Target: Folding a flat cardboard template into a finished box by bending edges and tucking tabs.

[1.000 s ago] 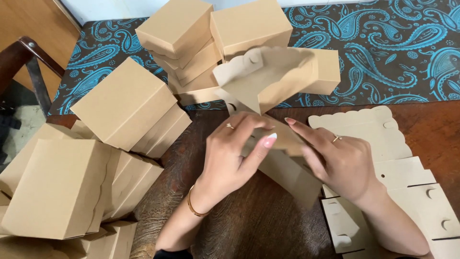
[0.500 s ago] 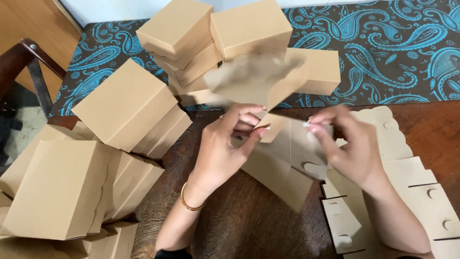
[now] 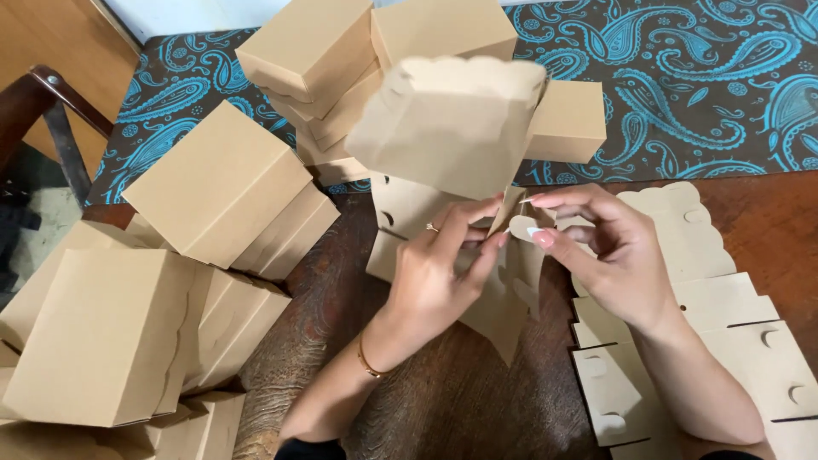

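Since half a second ago the half-folded cardboard box blank (image 3: 452, 128) has swung upright, its scalloped flap now raised above both hands over the dark wooden table (image 3: 477, 409). The left hand (image 3: 434, 273) and right hand (image 3: 609, 251) have closed in, fingertips pinched together on a small tab at the blank's middle. The flat blanks (image 3: 724, 341) and finished boxes (image 3: 213, 183) lie unmoved.

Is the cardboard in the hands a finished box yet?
No, half-folded: the cardboard piece has flaps sticking out while the left hand and right hand pinch it.
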